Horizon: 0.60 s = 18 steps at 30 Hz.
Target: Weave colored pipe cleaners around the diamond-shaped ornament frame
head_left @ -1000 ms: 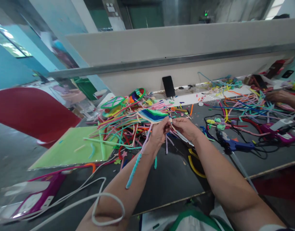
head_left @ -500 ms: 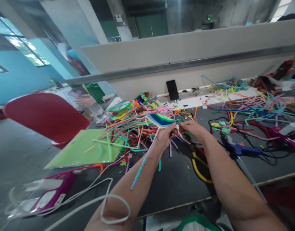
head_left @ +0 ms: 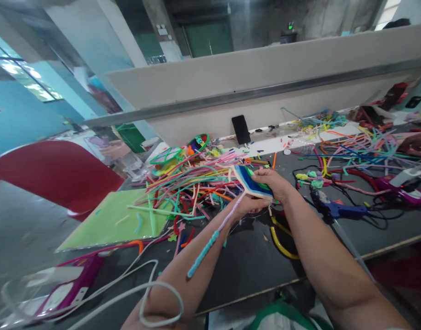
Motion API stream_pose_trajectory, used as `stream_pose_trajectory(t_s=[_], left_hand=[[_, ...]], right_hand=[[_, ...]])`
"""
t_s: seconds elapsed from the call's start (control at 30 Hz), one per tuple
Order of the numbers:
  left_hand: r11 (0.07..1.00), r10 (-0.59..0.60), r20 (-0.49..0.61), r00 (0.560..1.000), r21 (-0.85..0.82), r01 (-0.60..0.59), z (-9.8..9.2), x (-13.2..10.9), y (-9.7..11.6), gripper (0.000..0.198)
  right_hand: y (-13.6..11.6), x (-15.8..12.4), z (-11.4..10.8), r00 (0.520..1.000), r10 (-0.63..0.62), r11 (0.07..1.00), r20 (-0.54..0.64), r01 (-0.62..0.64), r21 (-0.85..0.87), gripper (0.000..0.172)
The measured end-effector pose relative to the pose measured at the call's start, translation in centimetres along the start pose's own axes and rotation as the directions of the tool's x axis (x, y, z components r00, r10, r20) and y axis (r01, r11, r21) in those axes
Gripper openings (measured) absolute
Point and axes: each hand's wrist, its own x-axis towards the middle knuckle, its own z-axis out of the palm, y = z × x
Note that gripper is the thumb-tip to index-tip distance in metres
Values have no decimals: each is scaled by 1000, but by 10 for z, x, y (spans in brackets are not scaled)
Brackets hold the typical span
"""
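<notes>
A flat pipe-cleaner piece [head_left: 245, 179], banded in blue and green with a cream border, is held above the table. My right hand [head_left: 273, 182] grips its right side, with the thumb lying across the coloured face. Beneath the lower border, my left hand [head_left: 249, 206] is closed with its fingers at the piece's edge; part of this grip is hidden. From the border a lilac and teal fuzzy stem [head_left: 207, 247] runs down along my left forearm. Scissors with yellow handles [head_left: 282, 244] lie under my right wrist, their blades mostly covered.
Loose pipe cleaners [head_left: 196, 183] heap behind my hands. A green sheet [head_left: 110, 220] lies left, near a purple power strip [head_left: 73, 284] and white cable. At right rests a blue glue gun [head_left: 346, 211]. A phone [head_left: 241, 129] leans on the divider. Another person's hand [head_left: 418, 142] shows at far right.
The pipe-cleaner piece has been tilted so its banded face shows more. My right hand has moved onto that face, and my left hand sits lower. Another person's hand has appeared at right.
</notes>
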Motion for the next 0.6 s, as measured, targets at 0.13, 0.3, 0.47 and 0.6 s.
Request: stream_pose_trajectory(t_s=[0.13, 0.3, 0.47, 0.6], left_hand=[[998, -26, -39, 999, -57, 23, -21, -2, 9, 30], [935, 30, -380, 925, -316, -160, -57, -1, 27, 31], [893, 90, -405, 910, -372, -253, -68, -5, 40, 42], [934, 122, -385, 915, -267, -237, -61, -4, 39, 30]], right_hand=[[-6, -1, -7, 998, 6, 998, -66, -2, 64, 33], [-7, -3, -7, 997, 11, 1000, -80, -9, 22, 30], [-6, -1, -6, 993, -3, 997, -119, -6, -75, 26], [-6, 0, -8, 992, -2, 986, -130, -19, -165, 26]])
